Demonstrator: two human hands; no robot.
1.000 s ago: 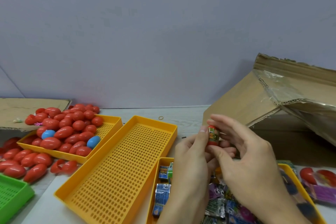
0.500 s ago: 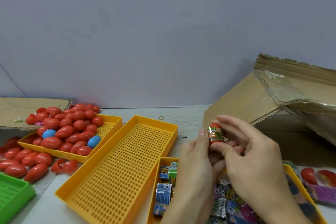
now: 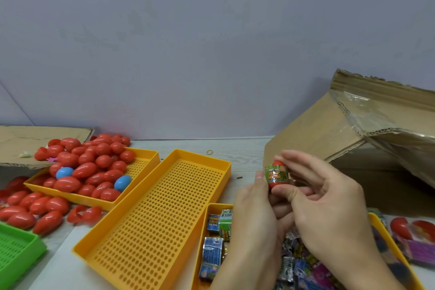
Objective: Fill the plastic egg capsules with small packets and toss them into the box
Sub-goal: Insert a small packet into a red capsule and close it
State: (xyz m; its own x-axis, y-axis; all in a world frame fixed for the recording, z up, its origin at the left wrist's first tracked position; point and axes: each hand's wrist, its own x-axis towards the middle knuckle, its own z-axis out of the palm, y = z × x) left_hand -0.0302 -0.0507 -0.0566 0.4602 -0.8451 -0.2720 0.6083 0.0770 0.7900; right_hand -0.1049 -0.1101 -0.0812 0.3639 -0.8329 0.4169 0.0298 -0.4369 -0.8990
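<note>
1. Red egg capsule (image 3: 277,177), wrapped in a green band printed "HUEVO", is pinched between right hand (image 3: 329,207) and left hand (image 3: 255,214) above the worktop (image 3: 240,155).
2. Packets (image 3: 213,246) marked "6+" lie below in a yellow tray (image 3: 207,212).
3. Cardboard box (image 3: 353,129) stands just behind.

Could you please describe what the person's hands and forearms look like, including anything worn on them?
Both the left hand and the right hand are bare: no gloves, rings, watch or sleeves show on the visible forearms. Fingernails are short and unpainted.
</note>
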